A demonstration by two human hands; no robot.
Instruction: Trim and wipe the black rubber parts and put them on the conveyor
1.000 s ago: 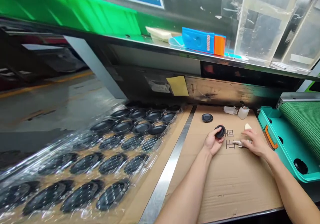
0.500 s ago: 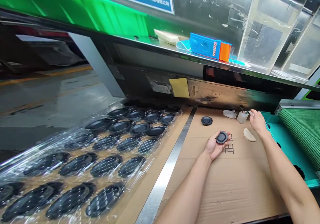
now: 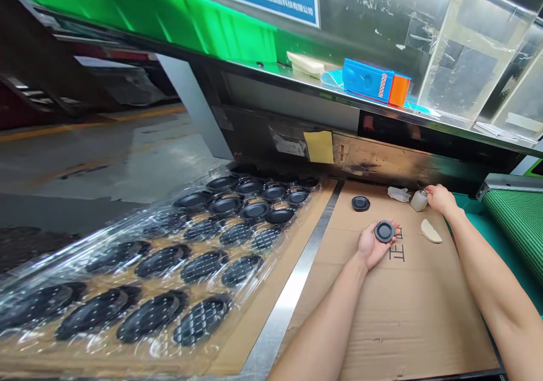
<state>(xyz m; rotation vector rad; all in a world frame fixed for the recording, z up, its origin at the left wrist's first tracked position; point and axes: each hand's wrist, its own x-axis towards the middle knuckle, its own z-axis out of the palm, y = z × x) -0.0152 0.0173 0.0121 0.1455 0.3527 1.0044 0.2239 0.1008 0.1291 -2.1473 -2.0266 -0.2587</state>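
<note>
The left hand lies palm up, holding a black rubber disc on its fingers, above a cardboard sheet. The right hand is curled narrowly against a small white bottle (whether it actually grips it, I cannot tell). Another black disc lies on the cardboard, near a beige pad and a white rag.

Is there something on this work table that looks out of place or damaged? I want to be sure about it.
Nothing looks clearly damaged or spilled. The one thing slightly apart is the black disc lying alone on the cardboard sheet, away from the rows under the plastic film. It looks odd only for that reason.
</note>
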